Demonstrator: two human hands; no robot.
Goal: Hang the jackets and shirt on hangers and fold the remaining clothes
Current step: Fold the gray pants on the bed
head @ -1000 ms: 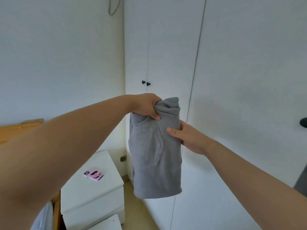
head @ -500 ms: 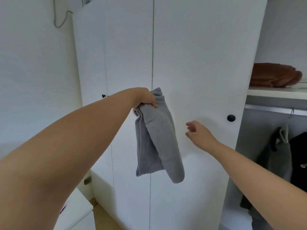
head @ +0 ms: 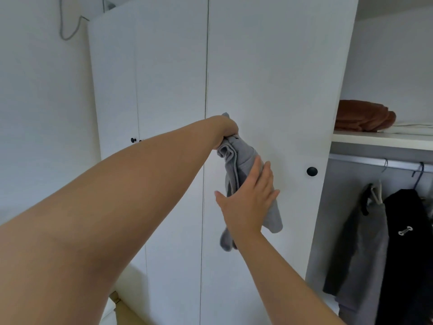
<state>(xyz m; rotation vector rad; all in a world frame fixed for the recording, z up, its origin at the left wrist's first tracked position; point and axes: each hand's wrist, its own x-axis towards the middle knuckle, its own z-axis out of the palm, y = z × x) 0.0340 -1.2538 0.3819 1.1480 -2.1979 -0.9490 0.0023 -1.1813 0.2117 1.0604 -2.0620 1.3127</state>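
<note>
Gripping the bunched top of a grey garment (head: 242,152), the left hand (head: 226,132) holds it up in front of a white wardrobe door (head: 269,66). The cloth hangs folded below the fist. At 5 o'clock from it the right hand (head: 248,205) lies flat on the garment, fingers straight and slightly spread, holding nothing. A black knob (head: 311,171) sits on the door at 3 o'clock from the hands. Past the door's edge the wardrobe stands open: at 2 o'clock a shelf (head: 375,138) carries a folded brown cloth (head: 363,116), and under it a rail (head: 365,159) holds a grey jacket (head: 360,249) and a black jacket (head: 407,266) on hangers, at 4 o'clock.
</note>
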